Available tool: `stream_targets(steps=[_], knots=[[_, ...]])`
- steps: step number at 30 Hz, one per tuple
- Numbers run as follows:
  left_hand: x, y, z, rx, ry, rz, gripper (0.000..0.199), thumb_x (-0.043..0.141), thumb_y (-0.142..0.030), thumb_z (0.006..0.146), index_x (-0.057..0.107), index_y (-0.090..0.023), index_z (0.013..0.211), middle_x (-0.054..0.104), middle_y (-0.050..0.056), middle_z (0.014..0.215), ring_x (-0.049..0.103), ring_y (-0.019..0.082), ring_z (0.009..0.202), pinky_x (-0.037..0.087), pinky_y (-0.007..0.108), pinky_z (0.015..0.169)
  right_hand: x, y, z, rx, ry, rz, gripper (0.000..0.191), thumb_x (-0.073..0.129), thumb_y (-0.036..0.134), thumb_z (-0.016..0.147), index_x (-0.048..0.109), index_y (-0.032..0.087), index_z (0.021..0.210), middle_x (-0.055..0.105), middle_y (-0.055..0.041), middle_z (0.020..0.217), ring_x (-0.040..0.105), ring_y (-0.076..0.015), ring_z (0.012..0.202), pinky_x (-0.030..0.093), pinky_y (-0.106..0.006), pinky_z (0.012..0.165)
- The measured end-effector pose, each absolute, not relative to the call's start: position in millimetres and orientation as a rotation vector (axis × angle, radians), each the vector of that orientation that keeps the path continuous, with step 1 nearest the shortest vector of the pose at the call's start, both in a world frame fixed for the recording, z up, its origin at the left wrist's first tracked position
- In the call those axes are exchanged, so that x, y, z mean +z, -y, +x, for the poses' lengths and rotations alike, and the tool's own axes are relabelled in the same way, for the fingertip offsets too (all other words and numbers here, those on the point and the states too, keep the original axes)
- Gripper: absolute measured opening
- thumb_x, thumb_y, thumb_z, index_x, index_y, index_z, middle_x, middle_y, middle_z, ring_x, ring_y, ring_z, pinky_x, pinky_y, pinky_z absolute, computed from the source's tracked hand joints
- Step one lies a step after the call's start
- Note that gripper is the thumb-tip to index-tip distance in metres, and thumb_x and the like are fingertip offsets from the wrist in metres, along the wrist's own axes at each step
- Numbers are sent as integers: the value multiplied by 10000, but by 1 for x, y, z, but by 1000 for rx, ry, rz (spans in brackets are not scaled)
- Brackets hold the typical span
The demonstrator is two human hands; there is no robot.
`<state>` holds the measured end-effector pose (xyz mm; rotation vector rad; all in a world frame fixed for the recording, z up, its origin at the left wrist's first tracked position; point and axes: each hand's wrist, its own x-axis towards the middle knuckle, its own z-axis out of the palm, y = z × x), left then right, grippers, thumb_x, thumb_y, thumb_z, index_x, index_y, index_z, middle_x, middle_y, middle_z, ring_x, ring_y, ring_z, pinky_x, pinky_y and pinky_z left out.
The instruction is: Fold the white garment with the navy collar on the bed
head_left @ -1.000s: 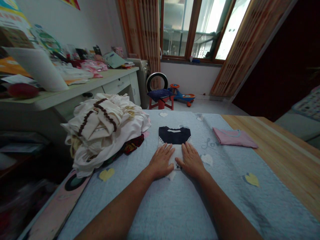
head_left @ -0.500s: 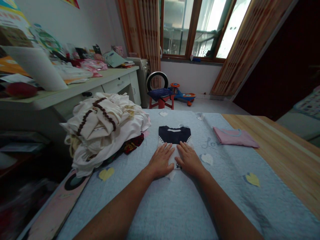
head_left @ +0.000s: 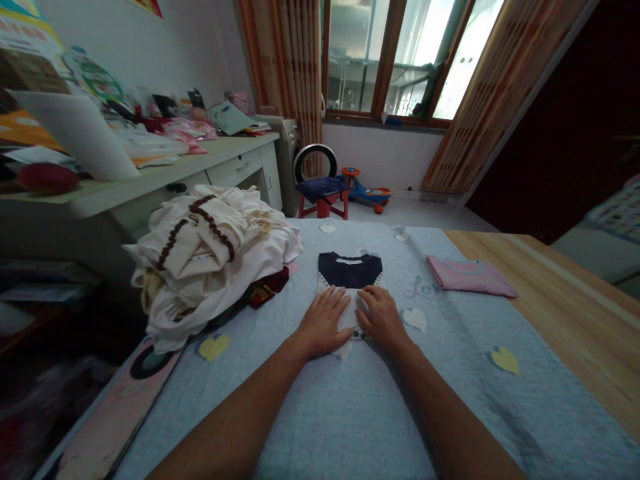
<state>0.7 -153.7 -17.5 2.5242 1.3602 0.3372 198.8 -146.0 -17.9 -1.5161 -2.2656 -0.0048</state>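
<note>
A small folded shirt (head_left: 350, 271), navy at the neck and white below, lies flat on a light blue quilted cover (head_left: 320, 413). My left hand (head_left: 326, 321) rests palm down on the shirt's left lower part, fingers stretched out. On its right lower part lies my right hand (head_left: 383, 319), fingers slightly bent and apart, holding nothing. Between the two thumbs a bit of dark print shows near the shirt's bottom edge. The hands cover much of the white cloth.
To the left rises a heap of white and cream clothes (head_left: 215, 247). A folded pink shirt (head_left: 470, 275) lies to the right, near the bare wooden surface (head_left: 565, 287). Behind the heap stands a cluttered desk (head_left: 200, 167). Past the far edge is a red stool (head_left: 324, 205).
The fingers of my right hand have bent slightly and shifted a little, showing more of the dark print. My left hand stays nearly in place on the shirt.
</note>
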Motion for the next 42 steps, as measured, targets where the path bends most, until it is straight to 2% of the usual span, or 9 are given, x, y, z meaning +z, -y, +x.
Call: stream_targets(steps=[4,13,16,20,25,30,34,42], knots=[[-19,153,0,348,-1355,2520,759,591,-503,863,347,-208,1519,254,91,1635,145,292,1522,147,489,1233,-12,148,196,26,2295,-1590,307,559,270,885,628,189,1173,581,-120,1222,511,-264,1121,413,-383,1004],[-19,154,0,353,-1371,2515,774,577,-587,866,358,-228,1516,249,83,1637,138,299,1523,149,495,1231,-15,147,202,35,2279,-1648,362,550,295,894,595,201,1241,560,-119,1283,493,-269,1170,412,-379,1000],[-18,154,0,356,-1371,2517,747,521,-611,903,357,-222,1519,257,89,1634,138,299,1523,160,501,1229,-15,147,202,60,2283,-1639,368,546,297,895,593,195,1246,561,-119,1283,498,-268,1167,416,-376,996],[-19,152,1,382,-1396,2507,578,342,-515,1012,395,-212,1500,305,80,1617,169,269,1518,184,490,1225,-14,148,201,61,2283,-1645,353,536,262,890,599,195,1230,560,-122,1288,502,-270,1168,419,-380,998],[-23,147,-4,525,-1388,2391,489,237,-384,1044,482,-234,1439,404,55,1569,250,205,1496,235,460,1214,-14,149,198,27,2262,-1647,325,498,188,884,617,190,1186,563,-125,1282,514,-257,1153,422,-366,988],[-22,147,-4,513,-1381,2376,474,389,-374,992,488,-220,1429,394,64,1575,259,219,1493,215,467,1221,-12,152,195,3,2262,-1613,269,510,229,905,636,187,1139,586,-121,1210,523,-258,1112,416,-364,989],[-19,151,-1,393,-1386,2454,637,538,-416,908,413,-175,1485,315,93,1611,204,264,1509,174,468,1232,-10,154,192,-3,2281,-1630,302,553,278,896,624,177,1171,570,-133,1244,503,-276,1144,397,-374,1018],[-15,154,0,311,-1398,2485,729,567,-477,874,361,-194,1513,262,90,1632,168,275,1519,147,465,1237,-9,156,191,-13,2329,-1636,427,569,357,887,574,176,1274,538,-147,1336,468,-300,1224,364,-407,1065]])
